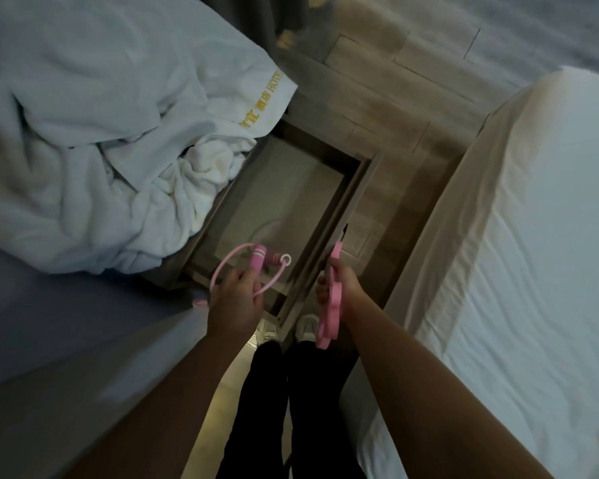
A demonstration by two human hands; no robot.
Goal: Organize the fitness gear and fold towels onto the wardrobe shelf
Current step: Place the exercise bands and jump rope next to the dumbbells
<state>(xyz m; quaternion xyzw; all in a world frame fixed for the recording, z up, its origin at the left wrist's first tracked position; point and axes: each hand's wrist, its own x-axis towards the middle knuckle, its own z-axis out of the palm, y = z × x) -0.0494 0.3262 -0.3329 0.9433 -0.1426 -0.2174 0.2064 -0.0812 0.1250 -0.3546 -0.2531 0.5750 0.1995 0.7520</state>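
My left hand (234,299) grips a pink jump rope (258,259); its two pink handles stick out above my fingers and the cord loops around them. My right hand (336,286) is closed on a flat pink resistance band (327,326) that hangs down below my fist and pokes up above it. Both hands hover over the near edge of an open wooden drawer (351,188), whose inside looks bare. A crumpled pile of white towels (94,133), one with gold lettering, lies on the bed at left and spills over the drawer's far left corner.
A bed with a white sheet (533,254) fills the right side. A bluish bed surface (49,323) lies at left under the towels. My dark trouser legs and light shoes (305,326) stand in the narrow gap between the beds. Wood-look flooring (377,81) extends beyond the drawer.
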